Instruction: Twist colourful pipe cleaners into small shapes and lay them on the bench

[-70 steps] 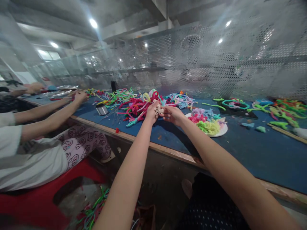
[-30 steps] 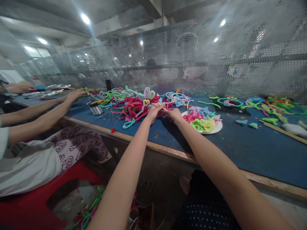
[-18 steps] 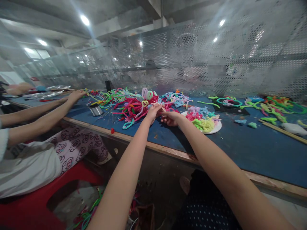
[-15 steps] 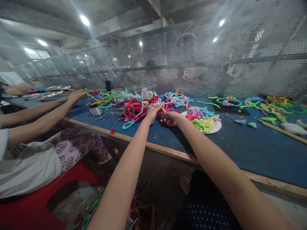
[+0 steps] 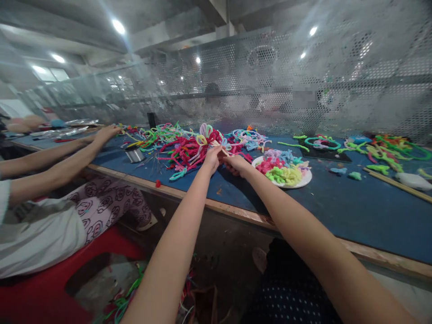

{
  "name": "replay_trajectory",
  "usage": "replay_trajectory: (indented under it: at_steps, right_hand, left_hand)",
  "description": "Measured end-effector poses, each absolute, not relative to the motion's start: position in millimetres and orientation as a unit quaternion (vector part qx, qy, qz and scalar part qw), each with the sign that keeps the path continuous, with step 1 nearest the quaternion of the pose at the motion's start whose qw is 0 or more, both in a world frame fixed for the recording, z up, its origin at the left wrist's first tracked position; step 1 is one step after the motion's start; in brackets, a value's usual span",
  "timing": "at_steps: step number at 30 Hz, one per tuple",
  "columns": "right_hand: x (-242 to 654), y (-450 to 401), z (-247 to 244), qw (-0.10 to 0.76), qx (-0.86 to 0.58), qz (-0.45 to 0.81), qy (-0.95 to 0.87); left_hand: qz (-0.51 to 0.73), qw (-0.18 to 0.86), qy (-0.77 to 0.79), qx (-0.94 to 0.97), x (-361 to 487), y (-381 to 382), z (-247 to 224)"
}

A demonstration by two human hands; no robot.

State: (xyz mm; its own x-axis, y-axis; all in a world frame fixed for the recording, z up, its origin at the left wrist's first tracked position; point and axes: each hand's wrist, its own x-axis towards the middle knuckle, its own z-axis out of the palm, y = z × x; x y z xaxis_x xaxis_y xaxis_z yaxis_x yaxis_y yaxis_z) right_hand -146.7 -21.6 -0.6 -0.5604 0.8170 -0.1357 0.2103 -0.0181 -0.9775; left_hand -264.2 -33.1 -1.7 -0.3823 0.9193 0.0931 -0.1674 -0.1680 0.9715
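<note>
Over the table, my left hand (image 5: 213,159) is closed around the base of a flower of looped pipe cleaners (image 5: 202,139), with yellow, lilac and red loops standing above the fingers. My right hand (image 5: 237,165) touches it from the right, its fingers pinched together at the bottom of the same flower. What lies between the fingertips is partly hidden. Behind and left of my hands spreads a heap of crimson pipe cleaners (image 5: 178,153). A white plate (image 5: 306,180) of short curled pieces in pink, blue, green and yellow stands right of my right hand.
A spool of wire (image 5: 135,155) stands on the blue table (image 5: 337,207) at left. Another person's arms (image 5: 67,157) reach in there. Thin sticks (image 5: 398,184) and a white rounded object (image 5: 414,181) lie at right. A perforated metal screen (image 5: 229,81) rises behind the table.
The looped flower has turned in my hands, so its loops show at a different angle. My right hand has shifted slightly left and its fingers have drawn closer together.
</note>
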Motion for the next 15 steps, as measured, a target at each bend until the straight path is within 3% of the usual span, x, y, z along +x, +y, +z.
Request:
replay_trajectory:
  at_steps: [4,9,12,15]
  right_hand:
    - [-145,-21,-1,0.299,-0.431,0.505,-0.686]
    - [-140,-25,14,0.443,-0.448,0.314,-0.71]
    - [-141,-25,35,0.502,-0.398,0.207,-0.739]
    - [-155,-23,55,0.502,-0.321,0.141,-0.79]
  left_hand:
    - [0.642,0.39,0.522,0.405,-266,-31,-4]
    - [0.593,0.318,0.571,0.47,-267,-28,-11]
    - [0.558,0.245,0.598,0.521,-268,-29,-14]
    - [0.512,0.148,0.625,0.57,-269,-32,-14]
